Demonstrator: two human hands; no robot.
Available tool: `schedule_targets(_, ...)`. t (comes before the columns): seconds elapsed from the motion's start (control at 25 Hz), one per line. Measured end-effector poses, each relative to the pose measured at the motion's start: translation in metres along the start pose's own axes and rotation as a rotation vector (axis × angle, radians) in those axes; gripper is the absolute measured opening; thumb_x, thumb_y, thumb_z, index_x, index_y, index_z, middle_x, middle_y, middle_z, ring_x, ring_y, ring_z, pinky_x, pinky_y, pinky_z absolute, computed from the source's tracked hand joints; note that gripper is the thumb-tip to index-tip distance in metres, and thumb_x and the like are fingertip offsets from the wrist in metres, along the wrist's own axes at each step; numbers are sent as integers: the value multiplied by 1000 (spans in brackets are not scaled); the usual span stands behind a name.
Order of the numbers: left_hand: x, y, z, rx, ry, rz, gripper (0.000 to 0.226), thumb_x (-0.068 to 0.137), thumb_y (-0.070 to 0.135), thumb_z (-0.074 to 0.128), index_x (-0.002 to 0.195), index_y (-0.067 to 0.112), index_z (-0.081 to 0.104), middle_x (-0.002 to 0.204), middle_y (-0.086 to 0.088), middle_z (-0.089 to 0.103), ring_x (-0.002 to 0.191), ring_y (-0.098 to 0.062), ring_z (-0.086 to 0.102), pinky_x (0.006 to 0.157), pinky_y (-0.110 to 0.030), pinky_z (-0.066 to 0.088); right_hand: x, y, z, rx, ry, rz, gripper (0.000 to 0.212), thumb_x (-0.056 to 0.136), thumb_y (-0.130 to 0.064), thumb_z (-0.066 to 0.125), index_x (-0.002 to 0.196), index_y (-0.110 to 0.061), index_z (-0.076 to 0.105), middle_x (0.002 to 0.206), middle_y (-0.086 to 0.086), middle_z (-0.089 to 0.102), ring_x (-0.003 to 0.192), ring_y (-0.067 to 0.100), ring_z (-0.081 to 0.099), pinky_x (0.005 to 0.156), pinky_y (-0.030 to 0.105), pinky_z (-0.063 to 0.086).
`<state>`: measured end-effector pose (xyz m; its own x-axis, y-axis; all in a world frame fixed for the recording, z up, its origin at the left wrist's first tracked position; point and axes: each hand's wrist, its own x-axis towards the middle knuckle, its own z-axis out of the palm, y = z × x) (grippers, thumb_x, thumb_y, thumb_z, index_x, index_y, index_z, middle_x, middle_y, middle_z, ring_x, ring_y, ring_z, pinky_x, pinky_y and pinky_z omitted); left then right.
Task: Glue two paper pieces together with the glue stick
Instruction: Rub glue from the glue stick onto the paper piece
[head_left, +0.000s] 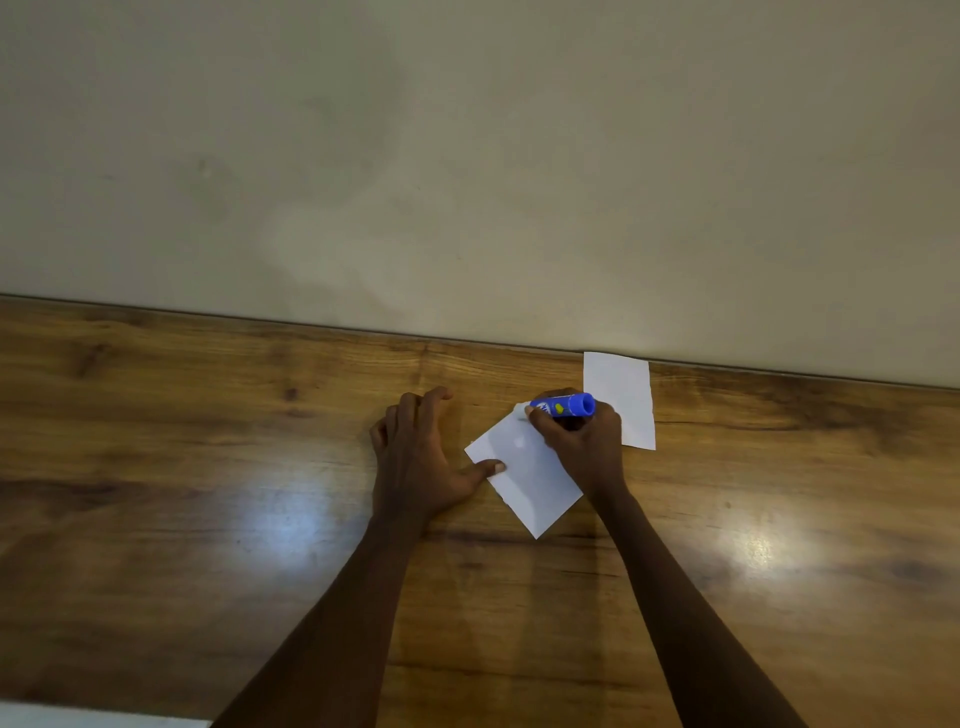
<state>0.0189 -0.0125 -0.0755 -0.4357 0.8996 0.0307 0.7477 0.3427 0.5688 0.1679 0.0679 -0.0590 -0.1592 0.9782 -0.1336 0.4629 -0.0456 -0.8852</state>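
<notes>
- Gripping a blue glue stick (566, 405), the person's right hand (582, 441) curls round the barrel and tilts it nearly sideways, its pale tip meeting the far corner of a white paper piece (524, 467).
- Resting on the wooden table (208, 467), the left hand (415, 452) holds nothing, fingers loosely bent, thumb pressing that paper's left edge.
- Lying flat just beyond the right hand, a second paper piece (621, 395) reaches the beige wall (467, 156).
</notes>
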Motion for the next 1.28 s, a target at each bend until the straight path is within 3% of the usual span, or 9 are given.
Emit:
schedule_targets(0.28,0,0,0,6,1,4,90,50,55,78,123,16,42,121,-13,48,113,-29,41,97,-44,30,-3,-4,-6,59,-23,15,25,81,-13,63,103,-3,59,96,19,65,75,22,56,67,20,45)
schedule_targets(0.4,0,1,0,11,6,8,90,49,56,78,122,17,43,120,-13,49,112,-29,42,96,-45,30,-28,-9,-10,105,130,-128,31,81,-6,61,111,-3,57,97,15,65,75,14,58,75,18,49)
schedule_targets(0.48,0,0,1,18,5,11,89,50,56,77,122,17,43,120,-13,50,112,-30,42,96,-45,30,-55,1,-7,-108,250,-132,37,78,-8,65,114,-4,56,102,18,66,85,21,61,88,36,50)
schedule_targets(0.52,0,0,1,21,3,10,89,50,56,77,122,17,43,121,-13,50,112,-30,42,97,-45,30,-69,6,-3,-260,270,-75,42,77,-12,67,116,-7,55,109,18,65,96,28,60,96,47,42)
schedule_targets(0.6,1,0,1,25,1,7,88,51,55,77,122,17,43,122,-13,49,113,-30,42,98,-45,30,-89,16,6,-438,218,63,48,77,-24,67,121,-13,51,124,16,57,117,33,49,105,51,24)
schedule_targets(0.72,1,1,1,28,1,1,87,52,54,77,123,17,43,124,-14,49,114,-30,42,99,-46,30,-93,10,15,-247,155,162,52,77,-29,67,122,-14,47,131,13,51,124,31,41,107,43,22)
schedule_targets(1.0,2,0,1,34,-19,-11,87,53,56,76,124,19,42,128,-12,47,117,-29,40,100,-47,30,-89,-9,22,-19,327,103,60,71,-19,74,121,-9,43,125,15,50,105,18,45,87,34,42)
schedule_targets(1.12,2,0,1,26,-15,-9,87,52,56,76,123,19,42,127,-12,48,116,-29,41,100,-47,30,-89,-13,26,209,335,137,63,68,-11,76,116,-23,37,117,0,45,103,13,43,82,22,42)
schedule_targets(1.28,2,1,1,28,-9,-1,86,52,56,76,122,18,43,126,-13,48,116,-30,41,99,-47,30,-91,-14,28,422,477,146,72,63,-2,77,112,-30,32,114,-5,40,102,17,49,81,27,49)
